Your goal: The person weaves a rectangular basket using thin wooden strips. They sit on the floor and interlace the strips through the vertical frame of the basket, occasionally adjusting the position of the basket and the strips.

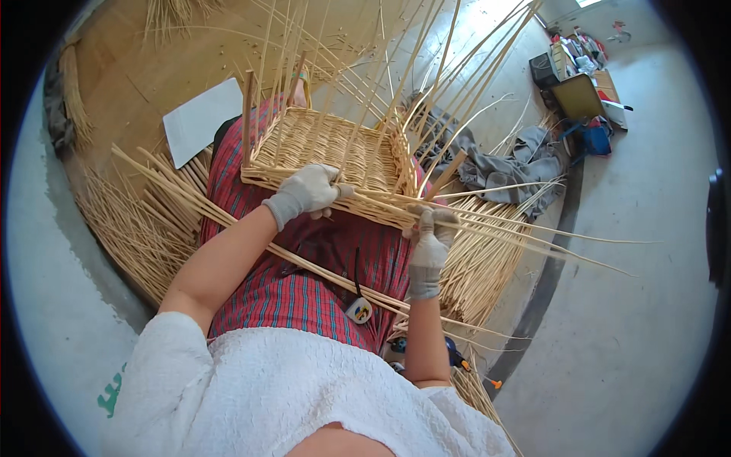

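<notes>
A shallow rectangular wicker basket (343,145) rests tilted across my lap on red plaid cloth (297,305). Long upright canes rise from its sides, and wooden stakes (248,114) stand at its corners. My left hand (308,190), in a pale glove, is closed on the basket's near edge, thumb and fingers pressed at the weave. At the near right corner, my gloved right hand (431,247) grips several long willow canes (518,228) that run out to the right. Its fingertips are partly hidden by the canes.
Bundles of cane lie at left (129,228) and right (480,266). A tape measure (359,310) lies on my lap, beside long loose rods (320,266). A white board (202,120) lies beyond at left; grey cloth (487,152) and a pile of boxes (582,95) are at right.
</notes>
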`<action>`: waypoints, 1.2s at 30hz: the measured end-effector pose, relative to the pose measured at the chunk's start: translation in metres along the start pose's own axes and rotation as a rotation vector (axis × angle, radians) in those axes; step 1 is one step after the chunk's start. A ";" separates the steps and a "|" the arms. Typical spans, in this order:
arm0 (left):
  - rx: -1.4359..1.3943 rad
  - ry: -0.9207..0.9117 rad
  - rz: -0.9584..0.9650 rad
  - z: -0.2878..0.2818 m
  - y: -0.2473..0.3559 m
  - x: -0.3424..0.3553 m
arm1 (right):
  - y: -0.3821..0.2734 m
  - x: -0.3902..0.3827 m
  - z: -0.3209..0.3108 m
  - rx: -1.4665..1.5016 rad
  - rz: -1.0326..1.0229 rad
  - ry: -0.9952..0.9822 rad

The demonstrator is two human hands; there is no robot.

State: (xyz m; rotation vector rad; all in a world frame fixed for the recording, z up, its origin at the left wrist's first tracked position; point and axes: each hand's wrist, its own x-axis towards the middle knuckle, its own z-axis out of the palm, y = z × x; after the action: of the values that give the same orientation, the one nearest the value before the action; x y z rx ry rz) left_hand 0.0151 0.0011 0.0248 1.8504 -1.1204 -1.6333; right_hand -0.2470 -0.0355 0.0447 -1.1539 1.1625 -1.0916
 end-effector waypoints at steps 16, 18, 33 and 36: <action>-0.099 0.215 -0.112 0.010 0.004 -0.001 | 0.000 0.040 0.010 0.176 -0.387 -0.064; -0.037 0.185 -0.101 0.012 0.008 0.001 | 0.029 0.007 -0.016 0.415 -0.410 -0.140; -0.499 0.747 0.865 0.025 0.052 0.008 | -0.013 0.029 -0.084 0.217 -0.176 0.170; -0.201 0.103 0.199 0.067 0.060 0.033 | -0.017 0.023 -0.108 0.286 -0.145 0.219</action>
State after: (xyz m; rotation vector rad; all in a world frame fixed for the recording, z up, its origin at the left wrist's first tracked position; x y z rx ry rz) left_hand -0.0665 -0.0473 0.0357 1.6220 -1.0203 -1.4633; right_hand -0.3528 -0.0691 0.0549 -0.9223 1.0572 -1.4739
